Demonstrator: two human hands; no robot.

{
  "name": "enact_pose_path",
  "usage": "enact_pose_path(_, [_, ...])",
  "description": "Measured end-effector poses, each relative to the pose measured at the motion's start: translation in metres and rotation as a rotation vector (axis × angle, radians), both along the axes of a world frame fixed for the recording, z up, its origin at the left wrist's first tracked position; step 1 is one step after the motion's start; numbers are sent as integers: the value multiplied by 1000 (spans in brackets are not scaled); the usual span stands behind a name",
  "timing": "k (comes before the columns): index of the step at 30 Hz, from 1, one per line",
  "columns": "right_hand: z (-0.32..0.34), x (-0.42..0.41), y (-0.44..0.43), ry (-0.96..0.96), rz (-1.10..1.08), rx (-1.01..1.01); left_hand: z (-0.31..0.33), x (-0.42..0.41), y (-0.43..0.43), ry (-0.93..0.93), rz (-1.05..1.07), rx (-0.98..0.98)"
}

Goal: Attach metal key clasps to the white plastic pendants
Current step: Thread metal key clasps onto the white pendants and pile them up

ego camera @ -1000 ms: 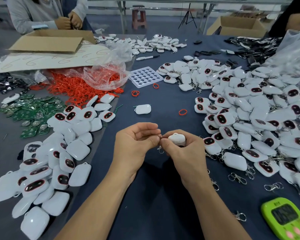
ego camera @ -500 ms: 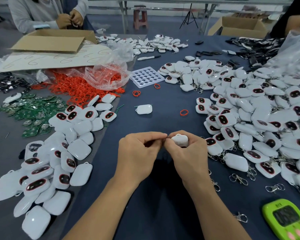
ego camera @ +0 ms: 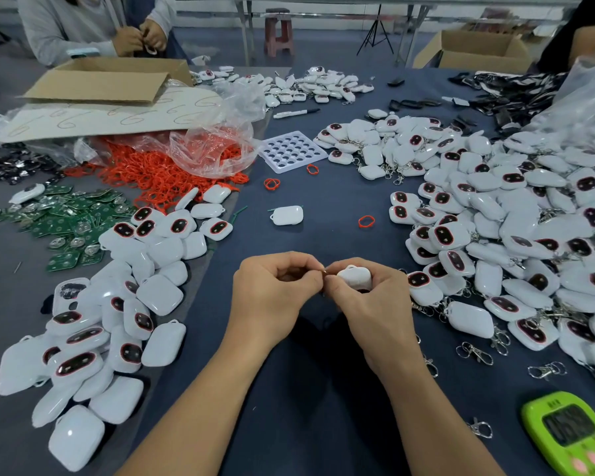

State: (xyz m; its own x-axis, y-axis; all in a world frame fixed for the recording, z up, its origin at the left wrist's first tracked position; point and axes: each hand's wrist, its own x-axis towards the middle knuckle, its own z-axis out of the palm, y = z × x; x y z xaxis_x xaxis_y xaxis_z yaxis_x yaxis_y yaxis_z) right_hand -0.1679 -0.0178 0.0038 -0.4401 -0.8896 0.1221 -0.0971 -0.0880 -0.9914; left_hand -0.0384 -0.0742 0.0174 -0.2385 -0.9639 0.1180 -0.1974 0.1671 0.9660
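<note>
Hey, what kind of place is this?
Probably a small assembly workshop: heaps of white pendants, loose metal clasps and green circuit boards cover the table, and another person works across it.

We are looking at white, red and green against a navy desk point(ego camera: 310, 389).
We are seeing white pendants point(ego camera: 450, 237) showing dark ovals rimmed in red, silver clasps point(ego camera: 474, 352) glinting, orange-red loops point(ego camera: 152, 176), a clear bag point(ego camera: 213, 149), green circuit boards point(ego camera: 66, 218) carrying silver discs, a lime-green timer point(ego camera: 571, 438) with pink buttons, a brown cardboard box point(ego camera: 100, 85), a white tray point(ego camera: 291, 152) dotted with round holes, and a pale card point(ego camera: 93, 120) bearing red looping scribbles.
</note>
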Motion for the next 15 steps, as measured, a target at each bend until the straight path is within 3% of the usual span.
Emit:
enact_pose_path(4, [-1, 0, 0, 0, 3, 14, 0, -1, 0, 19, -9, 40])
enact_pose_path(9, [-1, 1, -1, 9, -51, 9, -1, 1, 6, -153, 54, -158])
enact_pose_path(15, [-2, 1, -1, 18, -50, 31, 0, 3, 9, -204, 17, -357])
